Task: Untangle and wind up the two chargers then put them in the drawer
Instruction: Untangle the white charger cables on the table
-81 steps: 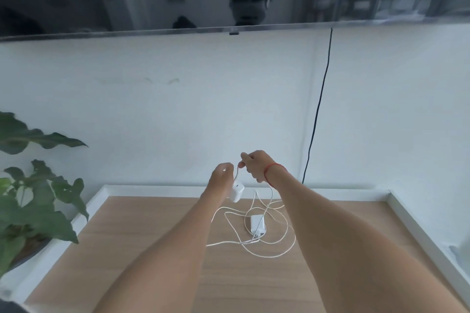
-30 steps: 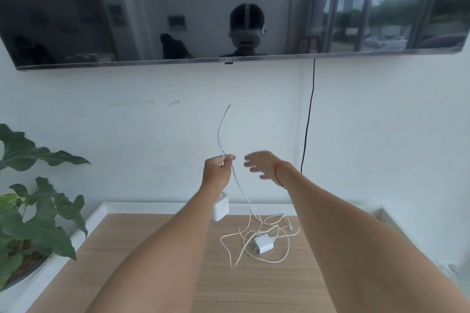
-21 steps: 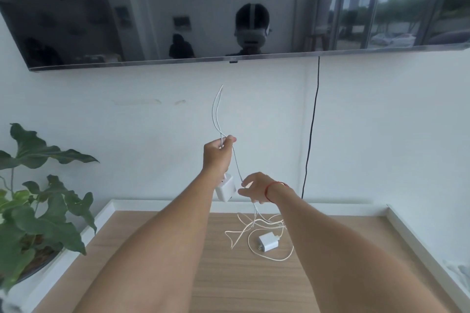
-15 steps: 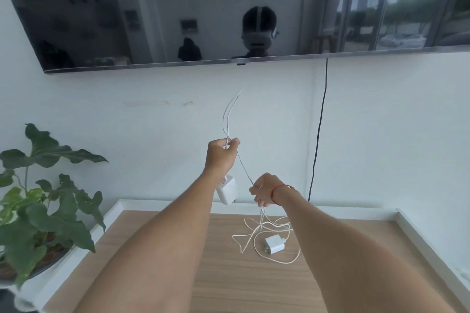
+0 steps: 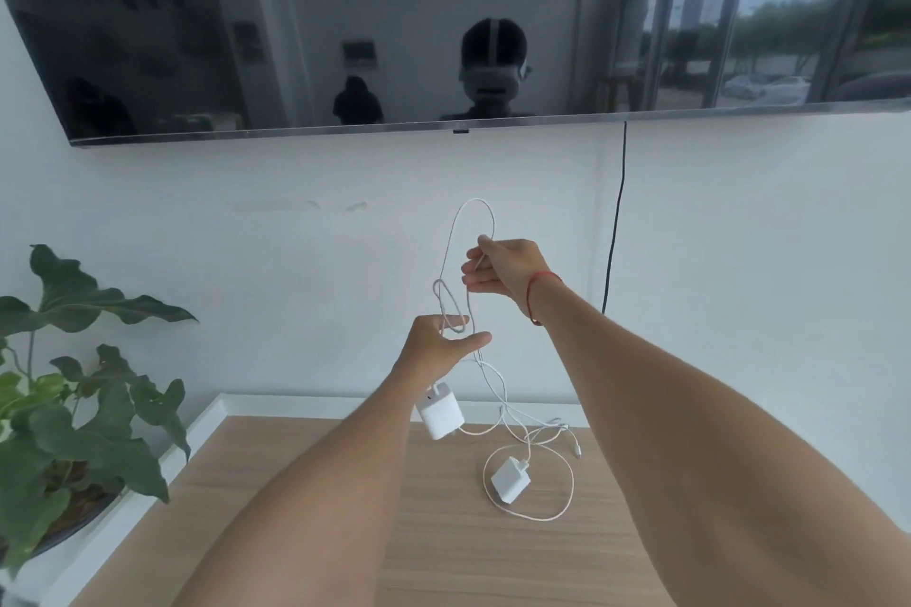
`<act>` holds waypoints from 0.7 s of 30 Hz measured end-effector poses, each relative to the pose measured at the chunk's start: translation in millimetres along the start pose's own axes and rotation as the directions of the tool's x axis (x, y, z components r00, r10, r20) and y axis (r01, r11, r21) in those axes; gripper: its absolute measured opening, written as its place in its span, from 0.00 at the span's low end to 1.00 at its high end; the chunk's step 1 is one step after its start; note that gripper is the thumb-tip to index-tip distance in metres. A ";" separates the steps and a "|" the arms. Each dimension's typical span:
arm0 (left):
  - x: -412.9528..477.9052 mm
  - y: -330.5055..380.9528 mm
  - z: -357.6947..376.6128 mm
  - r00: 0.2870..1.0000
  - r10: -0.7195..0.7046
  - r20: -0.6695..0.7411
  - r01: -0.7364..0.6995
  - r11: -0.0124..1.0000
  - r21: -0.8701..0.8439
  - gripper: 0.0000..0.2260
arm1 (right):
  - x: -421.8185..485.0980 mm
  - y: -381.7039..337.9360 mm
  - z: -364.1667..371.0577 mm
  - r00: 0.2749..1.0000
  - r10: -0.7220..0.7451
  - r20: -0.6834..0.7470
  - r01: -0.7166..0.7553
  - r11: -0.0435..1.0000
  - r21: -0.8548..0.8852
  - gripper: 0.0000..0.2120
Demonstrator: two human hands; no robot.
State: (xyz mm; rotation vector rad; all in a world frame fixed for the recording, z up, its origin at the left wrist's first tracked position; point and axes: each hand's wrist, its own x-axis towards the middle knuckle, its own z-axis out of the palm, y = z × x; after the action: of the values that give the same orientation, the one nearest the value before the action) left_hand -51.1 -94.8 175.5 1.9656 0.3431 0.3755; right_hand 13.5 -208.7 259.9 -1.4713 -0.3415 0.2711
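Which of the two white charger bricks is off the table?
The larger brick, dangling just below the left hand; the smaller brick lies on the wooden tabletop, ringed by cable.

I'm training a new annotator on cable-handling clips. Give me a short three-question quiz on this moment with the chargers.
1. True or false: the loose charger brick lies on the wooden table.
2. What shows just below the left hand? A) a plant leaf B) the other charger brick C) a black wire
3. Fill in: the right hand, raised above the left hand, pinches the white ___.

Key: 1 true; 2 B; 3 cable.
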 end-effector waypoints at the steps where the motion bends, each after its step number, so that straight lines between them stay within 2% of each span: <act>1: 0.5 2.6 3.0 1.000 0.024 -0.002 -0.024 1.000 0.018 0.17 | 0.3 -1.4 1.3 1.000 0.001 0.005 -0.001 1.000 0.018 0.13; 5: 5.6 8.3 12.2 0.999 0.041 -0.023 -0.039 0.996 0.074 0.12 | 0.9 -1.1 1.4 1.000 -0.001 0.013 0.000 0.998 0.059 0.12; 8: 8.7 9.3 14.0 0.997 0.027 -0.076 -0.025 0.999 0.022 0.07 | 1.8 6.9 -5.1 0.999 0.031 -0.008 -0.031 1.000 0.004 0.12; 11: 14.1 9.1 11.0 0.990 -0.019 -0.137 0.009 0.997 -0.071 0.10 | -1.6 24.9 -11.2 0.989 0.143 -0.026 -0.145 0.958 -0.249 0.15; 12: 15.3 10.9 10.0 0.990 -0.023 -0.142 0.010 0.996 -0.092 0.10 | -2.5 34.5 -13.8 0.986 0.168 0.015 -0.146 0.894 -0.423 0.15; 14: 16.2 17.4 8.2 0.988 -0.022 -0.154 0.002 0.991 -0.131 0.11 | -4.4 52.8 -14.4 0.968 0.235 0.093 -0.094 0.677 -0.730 0.16; 15: 16.3 21.2 8.0 0.987 -0.022 -0.160 -0.002 0.989 -0.146 0.11 | -5.2 61.6 -13.8 0.964 0.247 0.101 -0.085 0.643 -0.761 0.15; 18: 15.8 31.8 7.9 0.989 -0.016 -0.150 -0.009 0.986 -0.165 0.11 | -7.4 76.8 -12.2 0.980 0.174 0.101 -0.046 0.684 -0.728 0.08; 21: 14.8 36.9 5.8 0.992 0.003 -0.123 -0.024 0.985 -0.171 0.10 | -7.4 79.5 -8.6 0.987 0.126 0.096 -0.018 0.691 -0.723 0.09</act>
State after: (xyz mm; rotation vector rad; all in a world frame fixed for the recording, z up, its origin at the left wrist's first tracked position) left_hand -32.7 -108.5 208.6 1.7803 0.3635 0.5196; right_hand 12.3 -212.7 179.7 -2.2664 -0.5436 0.3214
